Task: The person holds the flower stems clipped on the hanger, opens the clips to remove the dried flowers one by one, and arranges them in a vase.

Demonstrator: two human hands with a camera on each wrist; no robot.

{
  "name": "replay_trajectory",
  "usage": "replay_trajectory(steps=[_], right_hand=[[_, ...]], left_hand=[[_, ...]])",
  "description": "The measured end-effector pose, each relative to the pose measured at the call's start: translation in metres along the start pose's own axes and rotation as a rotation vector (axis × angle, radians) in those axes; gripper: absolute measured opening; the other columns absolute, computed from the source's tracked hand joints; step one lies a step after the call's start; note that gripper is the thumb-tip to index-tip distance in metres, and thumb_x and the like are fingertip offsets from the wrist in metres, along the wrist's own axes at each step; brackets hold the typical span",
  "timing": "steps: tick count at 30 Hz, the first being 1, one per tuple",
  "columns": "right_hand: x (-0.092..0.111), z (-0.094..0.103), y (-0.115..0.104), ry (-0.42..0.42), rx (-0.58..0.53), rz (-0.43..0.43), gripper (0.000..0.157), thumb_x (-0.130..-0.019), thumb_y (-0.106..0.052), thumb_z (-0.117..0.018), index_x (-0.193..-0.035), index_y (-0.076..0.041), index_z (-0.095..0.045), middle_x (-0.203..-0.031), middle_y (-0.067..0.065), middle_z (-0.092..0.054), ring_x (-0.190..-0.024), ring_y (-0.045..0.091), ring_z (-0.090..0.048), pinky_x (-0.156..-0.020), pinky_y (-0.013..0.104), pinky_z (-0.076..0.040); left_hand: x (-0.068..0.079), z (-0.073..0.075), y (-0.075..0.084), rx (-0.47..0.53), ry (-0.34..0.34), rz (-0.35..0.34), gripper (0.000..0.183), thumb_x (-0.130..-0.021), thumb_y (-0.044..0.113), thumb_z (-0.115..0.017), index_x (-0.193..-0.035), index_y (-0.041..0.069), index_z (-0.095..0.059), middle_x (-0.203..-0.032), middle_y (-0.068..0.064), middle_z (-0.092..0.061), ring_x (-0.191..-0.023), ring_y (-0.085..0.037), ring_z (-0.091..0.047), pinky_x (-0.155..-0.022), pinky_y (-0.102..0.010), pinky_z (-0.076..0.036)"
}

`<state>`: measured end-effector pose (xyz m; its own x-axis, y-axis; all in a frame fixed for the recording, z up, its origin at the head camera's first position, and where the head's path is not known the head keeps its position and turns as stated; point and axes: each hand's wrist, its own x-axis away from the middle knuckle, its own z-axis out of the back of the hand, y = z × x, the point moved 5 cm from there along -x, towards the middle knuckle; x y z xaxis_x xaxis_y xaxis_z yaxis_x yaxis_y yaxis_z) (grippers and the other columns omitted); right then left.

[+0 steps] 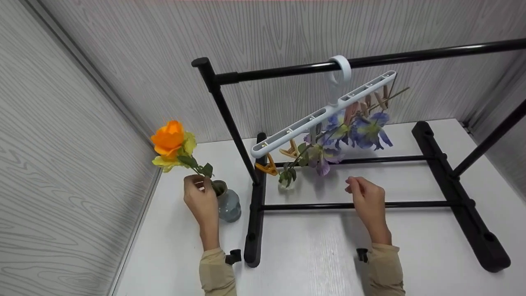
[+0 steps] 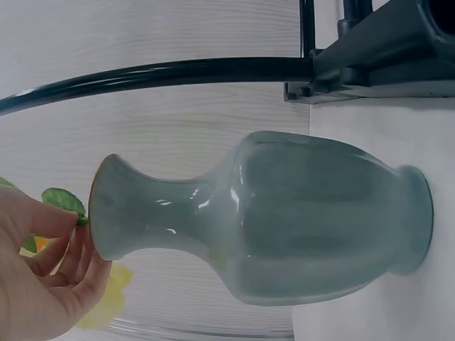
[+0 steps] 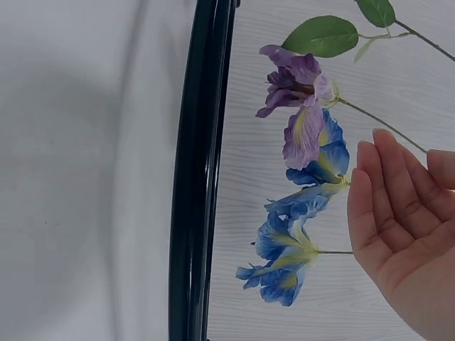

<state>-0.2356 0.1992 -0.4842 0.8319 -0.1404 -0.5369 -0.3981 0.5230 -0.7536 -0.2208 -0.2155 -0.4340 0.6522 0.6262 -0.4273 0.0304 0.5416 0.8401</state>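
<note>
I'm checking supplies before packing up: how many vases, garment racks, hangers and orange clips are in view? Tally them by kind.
Vase: 1
Garment rack: 1
Hanger: 1
Orange clips: 2
Total: 5

Back wall [image 1: 263, 33]: pale grey-white, printed with dark grey, wavy wood-grain lines, filling the top of the head view.
Left wall [image 1: 61, 144]: same wood-grain pattern, with broad loops low down.
Left corner [image 1: 80, 61]: a grey strip running down the join between these two walls.
Right wall [image 1: 507, 152]: grey, partly in view, standing beyond the table's right side.
Table [image 1: 312, 255]: white, smooth, its far edge against the back wall.
Trim [image 1: 139, 226]: a narrow grey band between the table and left wall.
Light: soft, with a pale sheen and faint shadows on the tabletop.
</note>
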Motion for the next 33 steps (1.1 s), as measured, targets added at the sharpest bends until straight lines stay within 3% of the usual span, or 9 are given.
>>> replay_trajectory(steps=[6, 8, 12, 16, 19, 25, 29, 33], right_hand=[[-0.003, 0.0, 0.006, -0.011, -0.023, -0.047, 0.013, -0.1, 0.001, -0.064, -0.095, 0.008, -0.074, -0.081, 0.015, -0.074, -0.075, 0.03, -0.071, -0.066, 0.006, -0.045], [-0.005, -0.002, 0.011, -0.032, -0.047, -0.088, 0.013, -0.101, -0.001, -0.064, -0.105, 0.009, -0.072, -0.093, 0.019, -0.074, -0.086, 0.033, -0.071, -0.07, 0.007, -0.046], [-0.01, -0.009, 0.023, -0.12, -0.134, -0.187, 0.03, -0.104, -0.008, -0.062, -0.128, 0.009, -0.061, -0.122, 0.024, -0.066, -0.114, 0.037, -0.064, -0.082, 0.012, -0.046], [-0.016, -0.022, 0.03, -0.234, -0.349, -0.277, 0.045, -0.107, -0.012, -0.057, -0.146, 0.007, -0.046, -0.144, 0.023, -0.054, -0.135, 0.034, -0.051, -0.098, 0.023, -0.045], [-0.024, -0.032, 0.032, -0.262, -0.489, -0.328, 0.051, -0.108, -0.012, -0.055, -0.152, 0.007, -0.037, -0.152, 0.021, -0.046, -0.143, 0.03, -0.043, -0.109, 0.032, -0.04], [-0.058, -0.05, 0.027, -0.236, -0.534, -0.268, 0.055, -0.107, -0.009, -0.057, -0.156, 0.004, -0.034, -0.157, 0.02, -0.043, -0.145, 0.03, -0.04, -0.114, 0.044, -0.037], [-0.075, -0.065, 0.02, -0.279, -0.55, -0.26, 0.054, -0.107, -0.008, -0.057, -0.155, 0.006, -0.036, -0.154, 0.023, -0.045, -0.143, 0.035, -0.043, -0.108, 0.037, -0.043], [-0.079, -0.071, 0.015, -0.248, -0.6, -0.28, 0.044, -0.105, -0.003, -0.059, -0.146, 0.008, -0.048, -0.14, 0.027, -0.057, -0.13, 0.035, -0.055, -0.099, 0.029, -0.05]], left_hand=[[0.026, 0.007, 0.012, 0.05, 0.19, -0.116, 0.008, -0.098, -0.002, -0.064, -0.099, -0.007, -0.058, -0.095, -0.021, -0.06, -0.089, -0.031, -0.062, -0.074, -0.029, -0.049], [0.037, 0.009, 0.019, 0.091, 0.252, -0.178, 0.008, -0.099, -0.003, -0.063, -0.1, -0.008, -0.057, -0.095, -0.021, -0.059, -0.088, -0.029, -0.06, -0.074, -0.025, -0.047], [0.057, 0.008, 0.033, 0.147, 0.311, -0.315, 0.007, -0.099, -0.005, -0.063, -0.1, -0.009, -0.057, -0.093, -0.021, -0.057, -0.084, -0.026, -0.059, -0.075, -0.02, -0.047], [0.071, 0.002, 0.042, 0.19, 0.289, -0.393, 0.006, -0.098, -0.008, -0.062, -0.099, -0.009, -0.057, -0.091, -0.02, -0.056, -0.082, -0.023, -0.057, -0.073, -0.019, -0.046], [0.079, -0.002, 0.045, 0.202, 0.247, -0.412, 0.005, -0.097, -0.01, -0.062, -0.099, -0.008, -0.058, -0.089, -0.018, -0.056, -0.08, -0.022, -0.056, -0.071, -0.019, -0.045], [0.088, -0.003, 0.046, 0.202, 0.214, -0.42, 0.007, -0.095, -0.013, -0.061, -0.1, -0.008, -0.059, -0.089, -0.015, -0.058, -0.078, -0.023, -0.056, -0.07, -0.019, -0.045], [0.094, -0.006, 0.05, 0.203, 0.194, -0.428, 0.007, -0.095, -0.013, -0.061, -0.099, -0.007, -0.059, -0.088, -0.014, -0.058, -0.077, -0.022, -0.057, -0.07, -0.019, -0.046], [0.102, -0.016, 0.059, 0.214, 0.15, -0.475, 0.01, -0.092, -0.014, -0.062, -0.098, -0.007, -0.059, -0.088, -0.013, -0.059, -0.076, -0.022, -0.058, -0.067, -0.019, -0.047]])
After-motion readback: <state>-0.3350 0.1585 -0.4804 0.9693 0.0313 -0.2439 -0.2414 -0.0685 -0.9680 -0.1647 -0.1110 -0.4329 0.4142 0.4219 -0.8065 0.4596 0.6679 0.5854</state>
